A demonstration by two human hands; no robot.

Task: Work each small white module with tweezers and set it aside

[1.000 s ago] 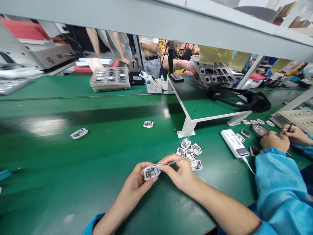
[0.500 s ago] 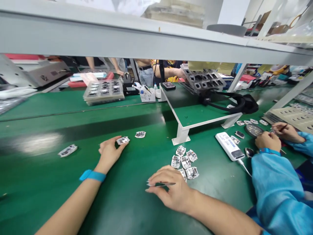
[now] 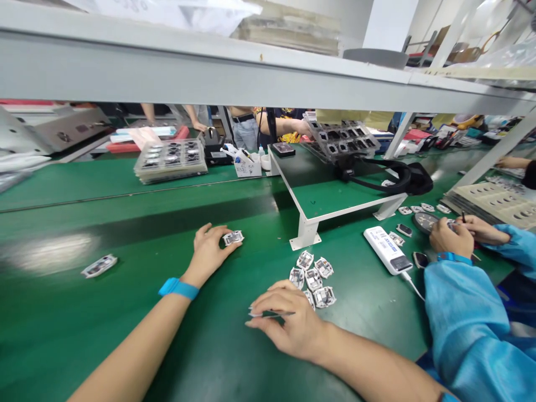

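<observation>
My left hand [image 3: 211, 251] is stretched over the green work surface, with thumb and fingers closed around the edges of a small white device casing [image 3: 233, 238] with electronic parts inside. My right hand [image 3: 291, 321] pinches a pair of thin metal tweezers [image 3: 274, 314], held roughly level; part of them is hidden by the fingers. Just beyond that hand lies a cluster of several similar casings [image 3: 313, 279], partly covered by my knuckles. Another white casing [image 3: 99, 266] lies alone at the left.
A white power bank [image 3: 387, 250] with a cable lies at the right, near a co-worker's hands [image 3: 452, 237] and blue sleeves. A low stand [image 3: 307, 231] carries a black headset [image 3: 406, 177]. Stacked trays [image 3: 171, 162] stand at the back. A shelf beam [image 3: 209, 78] crosses above.
My left hand has moved right, to where a second casing lay; only one casing shows there now. The right hand stays in place with the tweezers. The view has shifted slightly.
</observation>
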